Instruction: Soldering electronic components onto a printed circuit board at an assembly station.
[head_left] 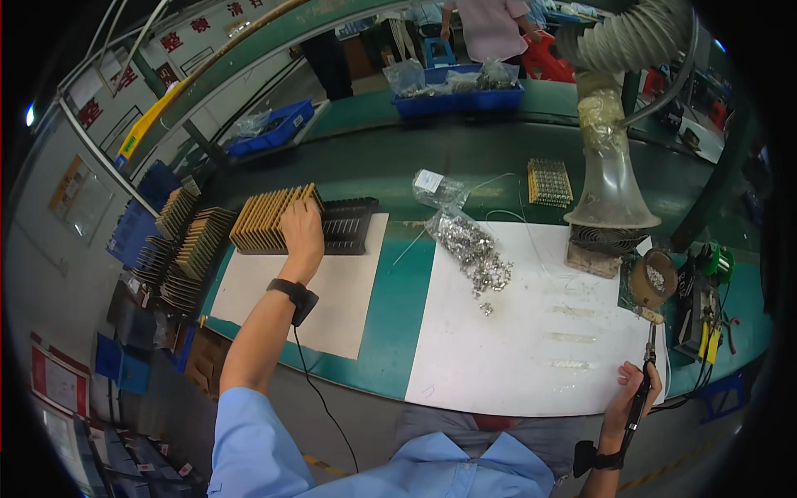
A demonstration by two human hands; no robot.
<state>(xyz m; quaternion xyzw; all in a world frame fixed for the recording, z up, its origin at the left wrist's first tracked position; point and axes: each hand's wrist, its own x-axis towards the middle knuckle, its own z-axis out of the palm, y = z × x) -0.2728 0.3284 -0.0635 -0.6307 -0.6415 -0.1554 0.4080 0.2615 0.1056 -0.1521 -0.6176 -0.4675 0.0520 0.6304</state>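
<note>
My left hand (301, 228) reaches to the right end of a row of upright tan circuit boards (270, 217). Its fingers are closed over the top edge of an end board, partly hidden by the hand. The boards stand in a black slotted rack (349, 226), whose right part shows bare slots. At the lower right, my right hand (633, 392) is wrapped round a soldering iron (641, 390), tip pointing away from me. Near the tip is a round brown pot (652, 278) with whitish bits inside. Small metal parts (490, 270) spill from a clear bag onto the white sheet (498, 357).
A fume hose with a clear funnel (613, 187) hangs over a small fan (594, 253). A yellow board panel (549, 183) lies at the back. More racked boards (199, 241) stand at left. Blue bins (457, 101) sit beyond the bench. Green solder spool (721, 259) is at right.
</note>
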